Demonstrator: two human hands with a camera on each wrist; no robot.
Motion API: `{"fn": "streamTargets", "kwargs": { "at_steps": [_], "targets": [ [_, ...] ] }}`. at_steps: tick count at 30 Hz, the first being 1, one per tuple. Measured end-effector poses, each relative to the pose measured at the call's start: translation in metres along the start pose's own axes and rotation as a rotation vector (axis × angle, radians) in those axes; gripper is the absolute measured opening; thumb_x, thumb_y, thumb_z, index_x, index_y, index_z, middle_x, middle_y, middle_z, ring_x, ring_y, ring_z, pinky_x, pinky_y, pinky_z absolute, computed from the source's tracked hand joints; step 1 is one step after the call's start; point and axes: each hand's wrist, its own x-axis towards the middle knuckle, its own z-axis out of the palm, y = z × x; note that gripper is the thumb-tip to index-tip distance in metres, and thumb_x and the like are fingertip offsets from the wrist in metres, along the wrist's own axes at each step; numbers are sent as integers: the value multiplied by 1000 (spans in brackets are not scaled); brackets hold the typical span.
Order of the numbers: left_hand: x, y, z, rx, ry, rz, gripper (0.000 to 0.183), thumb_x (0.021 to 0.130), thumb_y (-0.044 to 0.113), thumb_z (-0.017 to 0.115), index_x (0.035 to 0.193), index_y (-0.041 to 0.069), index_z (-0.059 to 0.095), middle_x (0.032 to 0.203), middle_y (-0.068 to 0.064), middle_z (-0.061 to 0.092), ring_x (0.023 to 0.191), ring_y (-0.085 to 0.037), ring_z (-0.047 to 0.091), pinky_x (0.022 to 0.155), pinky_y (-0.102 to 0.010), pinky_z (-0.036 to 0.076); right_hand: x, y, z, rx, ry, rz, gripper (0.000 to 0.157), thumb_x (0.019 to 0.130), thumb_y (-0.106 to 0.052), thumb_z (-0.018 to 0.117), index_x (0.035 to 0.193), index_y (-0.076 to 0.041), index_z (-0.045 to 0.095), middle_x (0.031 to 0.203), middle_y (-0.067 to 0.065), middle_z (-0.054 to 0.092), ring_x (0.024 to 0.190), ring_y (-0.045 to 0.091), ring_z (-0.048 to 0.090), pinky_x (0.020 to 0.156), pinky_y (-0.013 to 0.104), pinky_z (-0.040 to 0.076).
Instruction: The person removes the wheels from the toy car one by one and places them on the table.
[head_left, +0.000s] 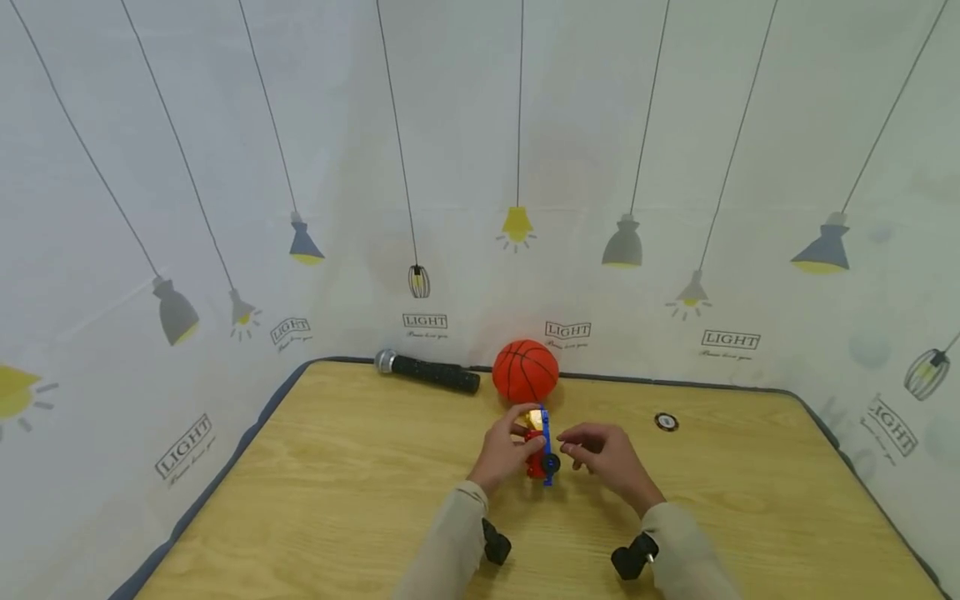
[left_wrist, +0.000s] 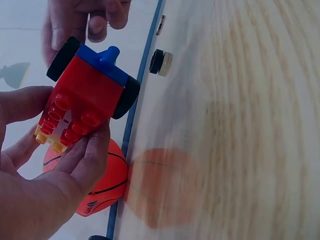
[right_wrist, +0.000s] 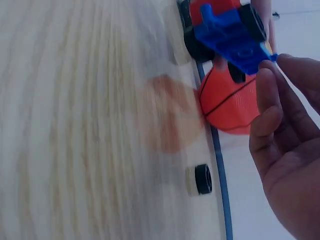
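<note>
My left hand [head_left: 504,448] holds a toy block car [head_left: 537,446] near the middle of the table, thumb on one side and fingers on the other. The car has a red body, a yellow block, a blue base and black wheels. In the left wrist view, its red studs [left_wrist: 75,117] face the camera. My right hand [head_left: 609,457] hovers just right of the car with its fingers loosely bent; in the right wrist view its fingertips [right_wrist: 267,70] overlap the end of the blue base [right_wrist: 240,40]. A loose black wheel [right_wrist: 203,178] stands on the table, hidden in the head view.
A red basketball [head_left: 525,371] sits at the table's back edge behind the car, with a black microphone [head_left: 431,372] to its left. A round chip [head_left: 666,422] lies to the right. White printed curtains surround the wooden table [head_left: 337,500].
</note>
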Motion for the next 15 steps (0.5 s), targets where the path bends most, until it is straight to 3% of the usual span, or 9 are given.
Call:
{"fn": "streamTargets", "kwargs": {
  "at_steps": [8,15],
  "targets": [
    [3,0,1,-17,20,-27,45,96,17,68,138,28,55,112,-12,63,92,-18,62,71,-29,56,0,-3,14,-30,-20,-81,20,90,-14,74,109,-7,76,105,15,75,77,10,64,66,25,55],
    [1,3,4,-52,26,-28,45,97,15,67,137,29,55,110,-12,61,84,-16,62,71,-28,55,0,-2,16,-53,-70,-51,24,90,-17,75,113,-9,75,105,13,74,80,9,62,68,25,53]
  ]
}}
